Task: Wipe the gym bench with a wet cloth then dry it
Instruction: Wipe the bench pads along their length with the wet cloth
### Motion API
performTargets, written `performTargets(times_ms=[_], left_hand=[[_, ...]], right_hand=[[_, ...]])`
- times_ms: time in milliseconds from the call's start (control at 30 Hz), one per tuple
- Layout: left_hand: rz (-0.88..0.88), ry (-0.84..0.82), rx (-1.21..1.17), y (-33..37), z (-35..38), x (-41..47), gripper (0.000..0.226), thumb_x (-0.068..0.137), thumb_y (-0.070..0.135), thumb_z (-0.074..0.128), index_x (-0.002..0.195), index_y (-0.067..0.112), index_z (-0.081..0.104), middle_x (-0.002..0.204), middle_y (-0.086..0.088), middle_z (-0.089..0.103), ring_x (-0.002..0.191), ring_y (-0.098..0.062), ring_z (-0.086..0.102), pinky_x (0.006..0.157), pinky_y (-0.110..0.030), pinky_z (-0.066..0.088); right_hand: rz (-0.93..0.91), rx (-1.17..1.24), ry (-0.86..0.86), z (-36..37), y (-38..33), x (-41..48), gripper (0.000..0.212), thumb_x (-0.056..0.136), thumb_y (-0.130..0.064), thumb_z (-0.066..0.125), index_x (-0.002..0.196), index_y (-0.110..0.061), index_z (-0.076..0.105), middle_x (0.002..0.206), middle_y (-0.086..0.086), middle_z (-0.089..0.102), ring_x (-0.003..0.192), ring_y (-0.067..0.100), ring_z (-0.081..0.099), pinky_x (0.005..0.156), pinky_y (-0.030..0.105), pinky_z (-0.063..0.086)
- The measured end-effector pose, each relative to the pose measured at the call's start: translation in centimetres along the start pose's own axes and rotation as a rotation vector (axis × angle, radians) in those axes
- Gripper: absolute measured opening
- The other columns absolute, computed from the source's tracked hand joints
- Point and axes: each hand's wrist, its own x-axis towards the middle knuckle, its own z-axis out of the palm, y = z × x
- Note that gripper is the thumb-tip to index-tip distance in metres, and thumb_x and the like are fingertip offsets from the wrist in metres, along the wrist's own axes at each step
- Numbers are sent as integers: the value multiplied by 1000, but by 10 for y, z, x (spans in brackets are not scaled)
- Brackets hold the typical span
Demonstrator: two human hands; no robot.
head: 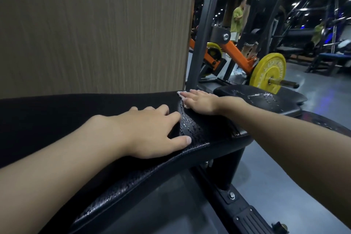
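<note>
The black gym bench (pixel 76 114) filled the foreground, its surface glistening wet toward its right end. Beyond that end, a seat pad (pixel 269 100) carried pooled water. The left hand (pixel 148 131) lay flat and spread on the bench's middle, holding nothing. The right hand (pixel 201 102), fingers straight, pressed a white cloth (pixel 181 94) onto the bench's far edge. This looked like the wet wipe; next, the cloth likely needed drawing across the bench's matte stretch.
</note>
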Motion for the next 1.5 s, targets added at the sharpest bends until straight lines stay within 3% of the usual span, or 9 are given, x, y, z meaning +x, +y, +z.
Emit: performTargets(times_ms=[133,300,400,633,833,1067,1267,1433,1500], left_hand=[[-21,2,30,5,-2,7,74,78,80,13,135,36,30,132,3,39,123,-23,43,102,-49,37],[-44,-35,-50,16,1,22,76,82,80,18,144,37,21,156,5,22,148,-23,17,110,-57,26],[-76,-37,-25,22,3,25,77,82,80,16,146,36,15,159,2,17,150,-27,9,112,-59,22],[-144,-71,-50,35,-1,31,77,83,79,22,146,35,15,159,-5,16,150,-32,7,112,-63,19],[-201,-86,-156,22,-2,30,86,70,90,15,147,51,7,164,0,2,151,-27,-4,114,-67,9],[-246,-153,-155,15,0,36,88,71,92,20,147,57,-8,165,3,-13,151,-26,-14,114,-68,1],[-261,-175,-165,14,1,40,90,66,94,21,145,59,-5,164,4,-14,150,-24,-16,114,-68,0],[-264,-177,-210,13,0,42,86,68,94,27,143,61,1,165,4,-12,150,-25,-16,112,-71,-1],[-260,-175,-233,12,1,43,84,68,94,29,142,62,5,165,4,-9,150,-26,-16,111,-72,-2]], right_hand=[[35,13,-24,-4,13,42,58,99,-59,13,156,-46,9,168,-1,6,154,23,-1,121,54,0],[20,9,15,-1,22,48,61,96,-60,11,156,-45,12,166,0,14,153,23,8,122,49,7],[-61,0,56,8,26,15,56,101,-54,12,156,-43,12,165,0,17,152,20,9,121,47,8],[-134,-27,44,11,45,-101,52,104,-50,10,156,-44,4,168,-5,2,153,13,-4,123,37,-3],[-180,-78,56,12,48,-142,74,83,-61,-13,155,-45,-6,167,-5,-4,152,16,-10,122,41,-4],[-119,-3,1,3,49,-51,53,104,-47,15,156,-45,5,168,-1,2,153,17,-5,122,43,-1],[-72,42,-25,-2,50,35,57,101,-53,14,156,-41,8,167,0,5,153,21,-1,122,48,4],[-64,54,8,0,53,36,58,100,-57,12,157,-43,7,168,1,0,153,20,-6,122,49,-1],[-72,44,31,2,54,39,60,99,-56,11,157,-39,10,167,2,5,153,19,-2,122,49,5]])
